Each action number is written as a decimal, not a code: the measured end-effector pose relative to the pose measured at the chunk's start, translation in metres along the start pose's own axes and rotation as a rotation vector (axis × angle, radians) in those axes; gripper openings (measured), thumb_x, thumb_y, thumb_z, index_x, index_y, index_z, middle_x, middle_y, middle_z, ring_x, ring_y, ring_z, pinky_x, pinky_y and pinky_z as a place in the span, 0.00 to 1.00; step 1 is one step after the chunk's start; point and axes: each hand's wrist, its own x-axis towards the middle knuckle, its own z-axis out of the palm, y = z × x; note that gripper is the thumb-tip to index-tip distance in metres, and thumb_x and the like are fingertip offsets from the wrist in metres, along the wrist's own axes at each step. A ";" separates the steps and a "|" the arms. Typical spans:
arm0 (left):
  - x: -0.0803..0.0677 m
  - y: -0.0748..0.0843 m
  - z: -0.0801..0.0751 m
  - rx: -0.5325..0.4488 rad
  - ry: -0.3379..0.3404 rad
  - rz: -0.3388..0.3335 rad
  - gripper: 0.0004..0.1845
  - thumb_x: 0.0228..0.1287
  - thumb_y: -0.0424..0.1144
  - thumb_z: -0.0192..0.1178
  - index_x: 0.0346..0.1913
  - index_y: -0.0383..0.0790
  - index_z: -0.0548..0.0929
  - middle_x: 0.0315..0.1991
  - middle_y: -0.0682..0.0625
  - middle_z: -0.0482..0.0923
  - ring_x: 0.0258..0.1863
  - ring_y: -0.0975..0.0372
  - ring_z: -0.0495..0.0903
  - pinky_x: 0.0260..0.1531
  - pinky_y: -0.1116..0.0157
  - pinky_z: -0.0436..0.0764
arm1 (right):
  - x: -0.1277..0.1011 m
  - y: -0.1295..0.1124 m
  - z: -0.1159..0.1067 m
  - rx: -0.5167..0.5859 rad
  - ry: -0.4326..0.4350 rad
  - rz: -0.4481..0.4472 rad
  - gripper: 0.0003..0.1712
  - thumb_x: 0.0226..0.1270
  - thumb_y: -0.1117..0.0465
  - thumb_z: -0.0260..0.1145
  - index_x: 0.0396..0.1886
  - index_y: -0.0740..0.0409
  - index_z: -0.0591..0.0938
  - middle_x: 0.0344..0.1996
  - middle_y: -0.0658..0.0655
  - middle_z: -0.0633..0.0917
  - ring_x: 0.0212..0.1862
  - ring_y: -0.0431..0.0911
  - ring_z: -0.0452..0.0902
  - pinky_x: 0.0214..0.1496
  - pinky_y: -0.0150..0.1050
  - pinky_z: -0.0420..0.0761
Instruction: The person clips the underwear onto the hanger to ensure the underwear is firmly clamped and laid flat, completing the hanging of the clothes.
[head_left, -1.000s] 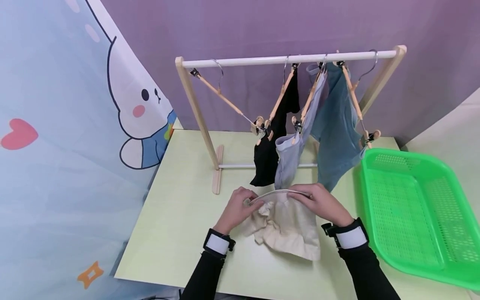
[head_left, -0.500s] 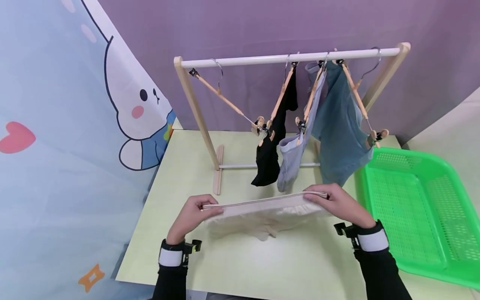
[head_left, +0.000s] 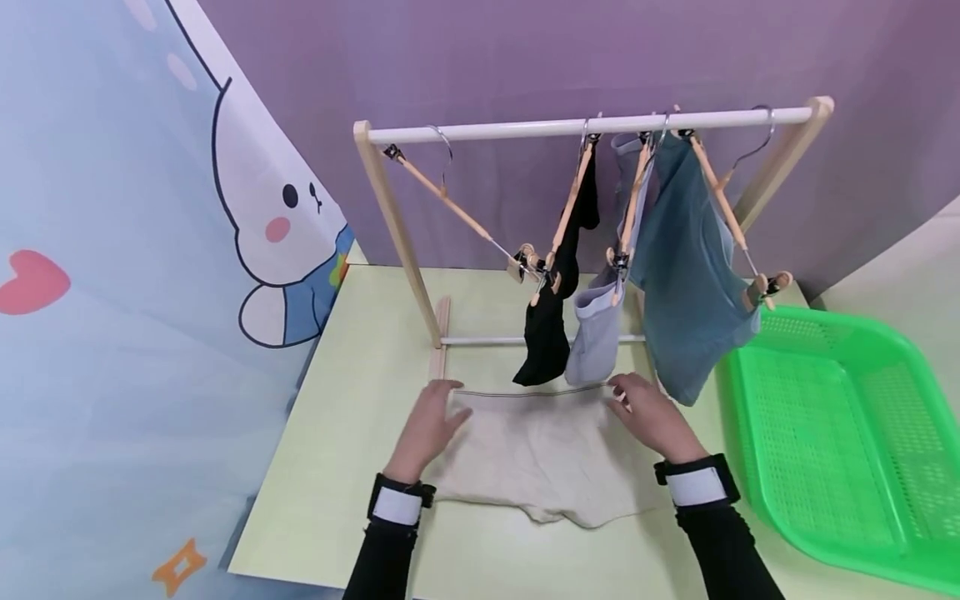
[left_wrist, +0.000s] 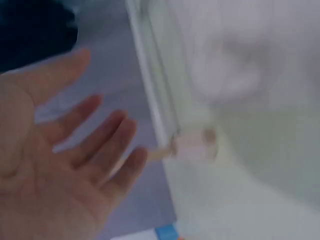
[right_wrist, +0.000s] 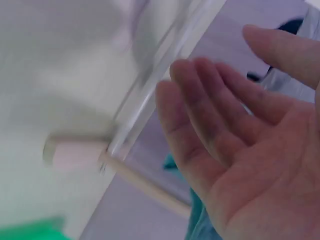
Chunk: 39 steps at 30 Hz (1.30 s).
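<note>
A cream garment with a stitched straight waistband lies spread on the pale table, its lower edge uneven. At the band's left end is my left hand, fingers extended and thumb apart. My right hand is at the band's right end, fingers loosely bent. The left wrist view shows the left hand with spread fingers and a bare palm. In the right wrist view the right hand likewise holds nothing. Whether the fingertips touch the cloth cannot be told.
Behind the garment stands a wooden rack with a white rail. From it hang a bare clip hanger, a black garment, a lavender garment and a blue-grey garment. A green plastic basket is at right.
The cream garment was bunched between both hands, then stretched wide by its waistband. Now it lies flat on the table, and both hands have let go of the band.
</note>
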 end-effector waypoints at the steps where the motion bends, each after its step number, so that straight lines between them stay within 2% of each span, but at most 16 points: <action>1: -0.001 0.002 0.005 0.007 -0.063 0.031 0.27 0.64 0.41 0.67 0.62 0.32 0.75 0.61 0.37 0.75 0.63 0.45 0.72 0.64 0.49 0.71 | 0.001 -0.004 0.003 0.008 -0.030 -0.016 0.07 0.69 0.66 0.65 0.42 0.65 0.83 0.33 0.56 0.83 0.34 0.46 0.79 0.36 0.42 0.79; 4: -0.005 0.005 0.024 0.067 -0.268 0.090 0.36 0.60 0.46 0.70 0.67 0.32 0.71 0.70 0.35 0.65 0.72 0.43 0.62 0.71 0.46 0.62 | 0.005 -0.022 0.010 0.075 -0.145 -0.104 0.07 0.71 0.64 0.63 0.43 0.60 0.84 0.30 0.51 0.84 0.31 0.39 0.76 0.34 0.36 0.77; 6: -0.008 0.008 0.034 0.116 -0.363 0.096 0.45 0.55 0.50 0.73 0.72 0.32 0.66 0.75 0.33 0.55 0.76 0.41 0.51 0.73 0.44 0.54 | 0.008 -0.039 0.015 0.126 -0.215 -0.182 0.13 0.72 0.63 0.63 0.53 0.60 0.82 0.30 0.49 0.84 0.31 0.35 0.75 0.33 0.33 0.76; 8: -0.010 0.008 0.044 0.162 -0.387 0.083 0.53 0.50 0.54 0.76 0.74 0.35 0.63 0.78 0.33 0.48 0.78 0.40 0.44 0.74 0.43 0.50 | 0.014 -0.058 0.021 0.167 -0.250 -0.255 0.23 0.73 0.61 0.62 0.66 0.59 0.75 0.32 0.49 0.85 0.33 0.35 0.78 0.35 0.32 0.78; 10: -0.010 0.010 0.051 0.200 -0.380 0.060 0.57 0.47 0.57 0.77 0.76 0.38 0.59 0.79 0.34 0.42 0.78 0.41 0.39 0.74 0.42 0.47 | 0.021 -0.078 0.027 0.203 -0.242 -0.311 0.33 0.74 0.60 0.62 0.75 0.56 0.64 0.33 0.49 0.85 0.35 0.36 0.80 0.38 0.33 0.80; 13: -0.003 0.010 0.060 0.241 -0.284 0.051 0.56 0.48 0.60 0.74 0.77 0.40 0.60 0.79 0.33 0.42 0.78 0.40 0.40 0.74 0.41 0.47 | 0.035 -0.098 0.030 0.273 -0.170 -0.310 0.43 0.75 0.57 0.62 0.80 0.54 0.50 0.40 0.52 0.85 0.38 0.40 0.81 0.41 0.35 0.82; 17: 0.010 0.011 0.065 0.198 -0.052 -0.005 0.45 0.57 0.55 0.70 0.72 0.35 0.66 0.76 0.29 0.50 0.76 0.38 0.49 0.73 0.42 0.52 | 0.048 -0.102 0.024 0.381 0.023 -0.155 0.32 0.74 0.57 0.62 0.72 0.62 0.63 0.42 0.59 0.84 0.40 0.49 0.83 0.42 0.41 0.83; 20: 0.009 0.010 0.063 0.088 0.092 -0.111 0.38 0.62 0.48 0.68 0.70 0.31 0.68 0.74 0.29 0.53 0.74 0.39 0.55 0.72 0.44 0.57 | 0.049 -0.090 0.015 0.436 0.175 -0.015 0.18 0.75 0.58 0.61 0.57 0.64 0.74 0.41 0.62 0.83 0.40 0.51 0.83 0.40 0.41 0.82; 22: 0.002 0.007 0.061 0.010 0.140 -0.175 0.35 0.64 0.44 0.67 0.69 0.31 0.68 0.74 0.30 0.55 0.73 0.40 0.57 0.71 0.45 0.60 | 0.047 -0.079 0.010 0.457 0.253 0.053 0.17 0.76 0.58 0.60 0.56 0.65 0.76 0.40 0.65 0.84 0.37 0.50 0.83 0.38 0.39 0.80; 24: -0.006 0.001 0.059 -0.045 0.153 -0.210 0.34 0.65 0.42 0.66 0.69 0.31 0.68 0.74 0.32 0.56 0.73 0.41 0.58 0.70 0.45 0.62 | 0.043 -0.068 0.006 0.468 0.299 0.089 0.18 0.76 0.58 0.59 0.57 0.67 0.75 0.51 0.67 0.80 0.36 0.46 0.83 0.36 0.35 0.79; 26: -0.013 -0.004 0.056 -0.086 0.152 -0.211 0.33 0.65 0.40 0.66 0.69 0.31 0.68 0.74 0.32 0.57 0.73 0.41 0.58 0.70 0.45 0.62 | 0.040 -0.059 0.003 0.489 0.311 0.109 0.26 0.77 0.57 0.58 0.66 0.67 0.67 0.55 0.68 0.78 0.33 0.40 0.81 0.34 0.33 0.77; 28: -0.016 -0.008 0.051 -0.114 0.147 -0.198 0.32 0.67 0.40 0.64 0.69 0.31 0.68 0.74 0.32 0.57 0.73 0.41 0.57 0.70 0.45 0.62 | 0.038 -0.053 0.002 0.514 0.289 0.108 0.35 0.77 0.56 0.57 0.75 0.64 0.55 0.60 0.67 0.74 0.34 0.36 0.80 0.35 0.32 0.76; 30: -0.012 -0.011 0.042 -0.143 0.176 -0.170 0.32 0.67 0.39 0.64 0.69 0.30 0.67 0.72 0.31 0.59 0.72 0.41 0.59 0.70 0.45 0.62 | 0.039 -0.052 0.003 0.531 0.252 0.098 0.44 0.78 0.54 0.56 0.79 0.59 0.41 0.62 0.65 0.74 0.36 0.35 0.81 0.38 0.31 0.76; 31: -0.009 -0.011 0.035 -0.154 0.199 -0.160 0.31 0.68 0.39 0.63 0.69 0.29 0.67 0.71 0.31 0.60 0.71 0.41 0.61 0.70 0.45 0.62 | 0.040 -0.053 0.004 0.543 0.233 0.089 0.48 0.78 0.54 0.57 0.79 0.56 0.35 0.58 0.64 0.77 0.37 0.36 0.81 0.39 0.31 0.77; 36: 0.023 -0.008 -0.013 -0.208 0.369 -0.134 0.32 0.70 0.38 0.61 0.71 0.29 0.62 0.68 0.31 0.64 0.68 0.43 0.65 0.69 0.49 0.65 | 0.052 -0.066 0.005 0.568 0.198 -0.008 0.48 0.76 0.58 0.59 0.78 0.58 0.37 0.60 0.67 0.75 0.44 0.53 0.84 0.41 0.31 0.80; 39: 0.046 -0.002 -0.044 -0.265 0.458 -0.140 0.35 0.72 0.40 0.59 0.74 0.30 0.56 0.70 0.33 0.60 0.69 0.46 0.65 0.68 0.51 0.67 | 0.060 -0.076 0.003 0.543 0.209 -0.056 0.46 0.76 0.60 0.60 0.78 0.59 0.40 0.59 0.67 0.75 0.47 0.55 0.83 0.42 0.34 0.80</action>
